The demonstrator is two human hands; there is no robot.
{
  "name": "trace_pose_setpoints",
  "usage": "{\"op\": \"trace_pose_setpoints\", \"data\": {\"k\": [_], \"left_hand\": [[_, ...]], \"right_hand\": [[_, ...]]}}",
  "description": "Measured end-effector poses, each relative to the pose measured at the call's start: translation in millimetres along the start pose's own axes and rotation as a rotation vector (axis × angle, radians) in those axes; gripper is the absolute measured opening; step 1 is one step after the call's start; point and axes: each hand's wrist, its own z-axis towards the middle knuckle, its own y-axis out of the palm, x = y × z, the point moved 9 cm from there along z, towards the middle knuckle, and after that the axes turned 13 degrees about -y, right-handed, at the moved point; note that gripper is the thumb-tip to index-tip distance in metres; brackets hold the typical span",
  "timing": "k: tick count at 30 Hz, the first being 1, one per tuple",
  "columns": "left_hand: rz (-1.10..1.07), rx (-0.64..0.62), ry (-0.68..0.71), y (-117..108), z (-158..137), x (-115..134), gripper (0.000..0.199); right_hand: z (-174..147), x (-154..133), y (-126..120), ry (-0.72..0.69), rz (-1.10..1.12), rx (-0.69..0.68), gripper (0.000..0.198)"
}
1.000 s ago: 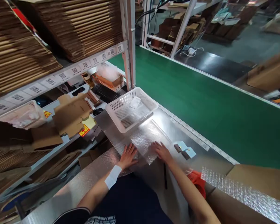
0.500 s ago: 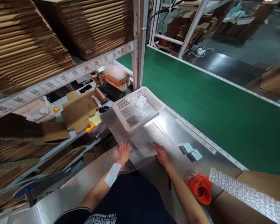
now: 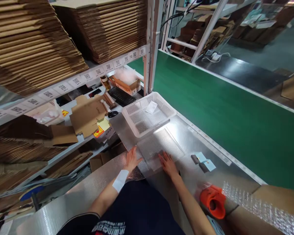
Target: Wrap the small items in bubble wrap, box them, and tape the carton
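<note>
The bubble wrap (image 3: 159, 145) lies in front of you on the metal tabletop (image 3: 198, 137), just near of the white basket (image 3: 147, 123). It is a clear, glossy rectangle with a fine dimpled texture, bright at its far end where the light catches it, and it looks nearly flat. A long clear sheet (image 3: 88, 189) runs off toward the near left; you cannot tell from here whether the two are one piece.

Your left hand (image 3: 132, 160) is palm down by the wrap's left edge, fingers stretched out and thumb apart, with a white band (image 3: 120, 180) round the wrist. Your right hand (image 3: 168, 164) rests at the wrap's near right part, its fingers spread. Neither hand is clamped on anything; how hard they press, you cannot tell.

The basket holds a white slip (image 3: 151, 107). To the right of your right hand, well apart from it, sit two small pale-blue boxes (image 3: 209, 165) with dark sides. Nearer to you on the right is an orange tool (image 3: 214, 200) with a round opening. The green belt (image 3: 222, 94) stretches along the far right.

Compared with a second ago, the wrap lies smoother, your right hand is farther from the small boxes, your left hand has shifted leftward, and the orange tool, then partly behind your forearm, shows clear of it.
</note>
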Motion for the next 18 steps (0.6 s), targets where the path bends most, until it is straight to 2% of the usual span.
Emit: {"op": "trace_pose_setpoints", "data": {"k": [7, 10, 14, 18], "left_hand": [[-0.004, -0.004, 0.007, 0, 4, 0, 0.093], [0.016, -0.051, -0.016, -1, 4, 1, 0.092], [0.045, -0.106, -0.039, -4, 3, 4, 0.091], [0.065, -0.107, -0.048, -7, 3, 7, 0.092]], "right_hand": [[-9, -2, 7, -0.049, -0.043, -0.029, 0.074], [-11, -2, 9, -0.052, -0.063, -0.041, 0.080], [-16, -2, 12, -0.114, -0.098, -0.005, 0.083], [-21, 0, 14, -0.172, -0.125, 0.029, 0.080]]}}
